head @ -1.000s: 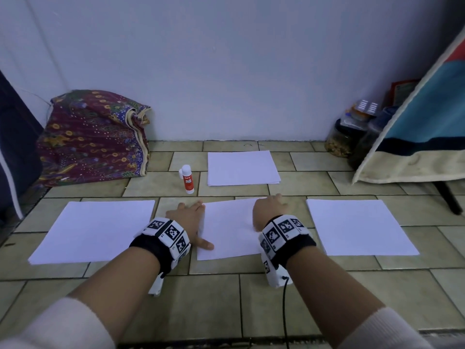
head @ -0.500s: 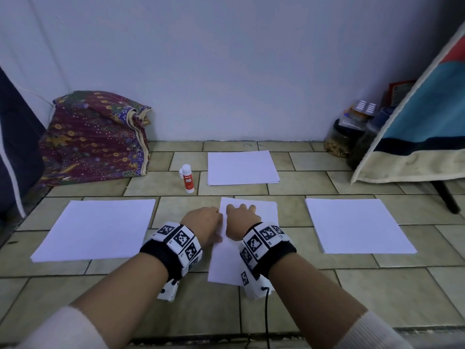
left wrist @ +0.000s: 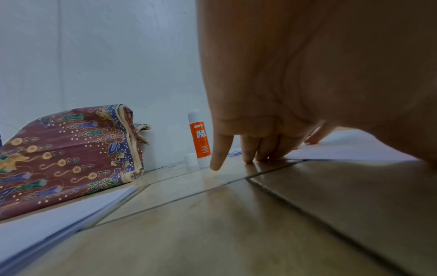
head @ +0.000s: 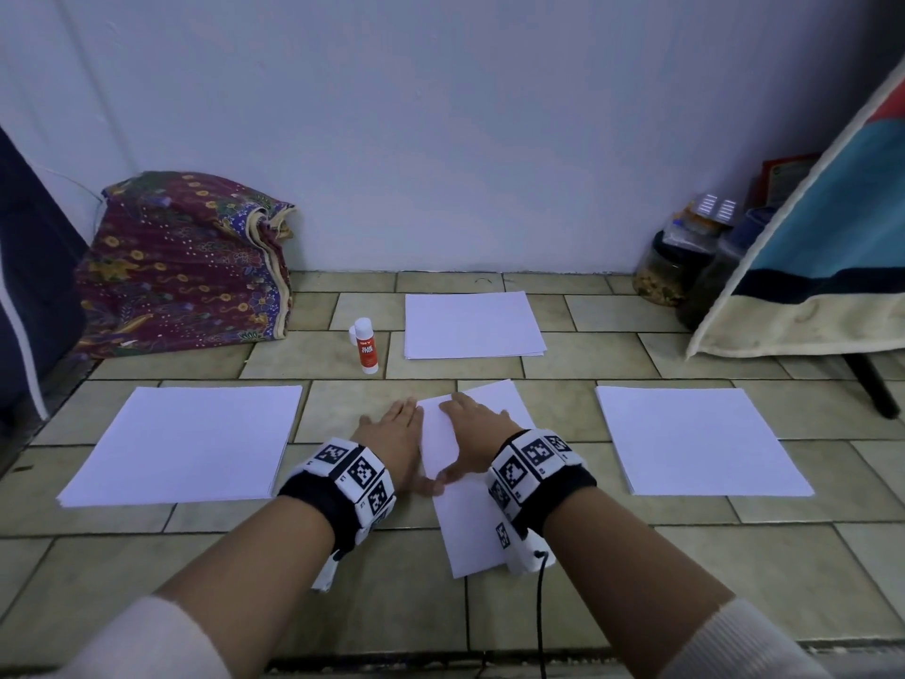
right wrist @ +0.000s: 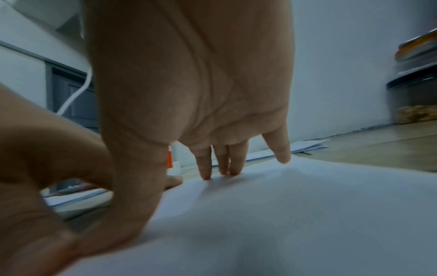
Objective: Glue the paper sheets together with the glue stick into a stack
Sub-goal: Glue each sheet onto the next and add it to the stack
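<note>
A white paper sheet (head: 467, 526) lies lengthways and slightly skewed on the tiled floor in front of me. My right hand (head: 477, 431) rests flat on its far half, and its straight fingers (right wrist: 222, 164) press the paper (right wrist: 295, 214). My left hand (head: 392, 441) lies flat on the tile at the sheet's left edge with straight fingers (left wrist: 250, 151), and its thumb touches the paper. The orange and white glue stick (head: 366, 346) stands upright beyond my left hand, also in the left wrist view as the glue stick (left wrist: 200, 138), with its cap (left wrist: 190, 162) beside it.
Three white paper stacks lie around: a left stack (head: 186, 443), a back stack (head: 470, 325) and a right stack (head: 695, 441). A patterned folded cloth (head: 186, 267) sits at the back left. Jars (head: 676, 267) and a leaning striped cushion (head: 822, 257) are at the back right.
The middle sheet has turned from crosswise to lengthways and now reaches closer to me. Both hands have come together near its far end and flattened.
</note>
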